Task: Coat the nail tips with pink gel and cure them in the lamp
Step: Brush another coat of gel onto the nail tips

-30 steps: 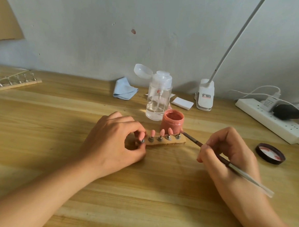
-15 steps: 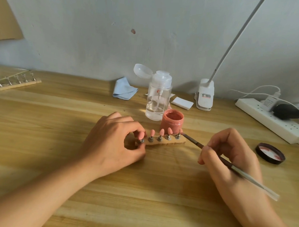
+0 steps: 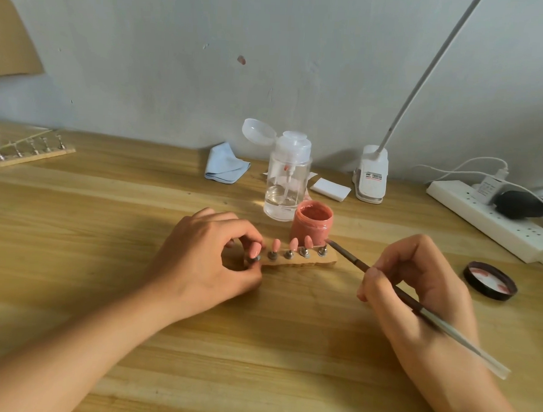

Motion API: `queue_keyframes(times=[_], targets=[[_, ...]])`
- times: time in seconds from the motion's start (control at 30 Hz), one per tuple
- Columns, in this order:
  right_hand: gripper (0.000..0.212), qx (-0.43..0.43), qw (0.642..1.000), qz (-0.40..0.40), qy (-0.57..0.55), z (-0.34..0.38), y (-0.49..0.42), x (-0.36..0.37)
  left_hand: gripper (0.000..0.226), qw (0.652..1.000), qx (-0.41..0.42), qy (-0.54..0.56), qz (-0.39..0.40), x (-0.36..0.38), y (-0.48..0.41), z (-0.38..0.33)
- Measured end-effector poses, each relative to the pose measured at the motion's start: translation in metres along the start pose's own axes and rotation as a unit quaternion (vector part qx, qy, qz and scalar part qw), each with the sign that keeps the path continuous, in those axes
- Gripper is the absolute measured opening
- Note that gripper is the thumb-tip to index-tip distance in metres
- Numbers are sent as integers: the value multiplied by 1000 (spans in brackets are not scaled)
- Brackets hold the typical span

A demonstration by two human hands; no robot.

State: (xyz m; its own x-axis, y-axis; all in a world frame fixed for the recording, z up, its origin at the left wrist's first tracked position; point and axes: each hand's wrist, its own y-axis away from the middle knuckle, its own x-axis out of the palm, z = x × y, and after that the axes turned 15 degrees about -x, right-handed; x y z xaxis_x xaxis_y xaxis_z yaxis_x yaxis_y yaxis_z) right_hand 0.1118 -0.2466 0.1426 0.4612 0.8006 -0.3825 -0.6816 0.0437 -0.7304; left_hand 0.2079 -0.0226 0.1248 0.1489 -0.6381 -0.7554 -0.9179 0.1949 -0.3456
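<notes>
Our left hand (image 3: 199, 258) curls at the left end of the wooden strip (image 3: 295, 263), thumb and forefinger pinching it at the leftmost stand. Pink nail tips (image 3: 292, 244) stand upright in a row along the strip, which lies on the table (image 3: 76, 228) just near of the open pink gel jar (image 3: 312, 223). Our right hand (image 3: 416, 287) grips the brush (image 3: 385, 287) like a pen, its tip at the rightmost stand, beside the jar's base. The jar lid (image 3: 490, 280) lies to the right; a clear pump bottle (image 3: 287, 181) stands just beyond the jar.
</notes>
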Motion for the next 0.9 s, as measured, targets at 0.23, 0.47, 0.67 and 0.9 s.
queue_keyframes(times=[0.23, 0.47, 0.67, 0.9], targets=[[10, 8, 1000, -7, 6, -1, -1, 0, 16, 1000, 17, -2, -6, -1, 0, -1], [9, 16, 1000, -15, 13, 1, 0, -1, 12, 1000, 18, -1, -5, -1, 0, -2], [12, 25, 1000, -10, 16, 2, -1, 0, 15, 1000, 15, 0, -1, -1, 0, -1], [21, 28, 999, -6, 25, -2, 0, -1, 18, 1000, 15, -4, -5, -1, 0, -2]])
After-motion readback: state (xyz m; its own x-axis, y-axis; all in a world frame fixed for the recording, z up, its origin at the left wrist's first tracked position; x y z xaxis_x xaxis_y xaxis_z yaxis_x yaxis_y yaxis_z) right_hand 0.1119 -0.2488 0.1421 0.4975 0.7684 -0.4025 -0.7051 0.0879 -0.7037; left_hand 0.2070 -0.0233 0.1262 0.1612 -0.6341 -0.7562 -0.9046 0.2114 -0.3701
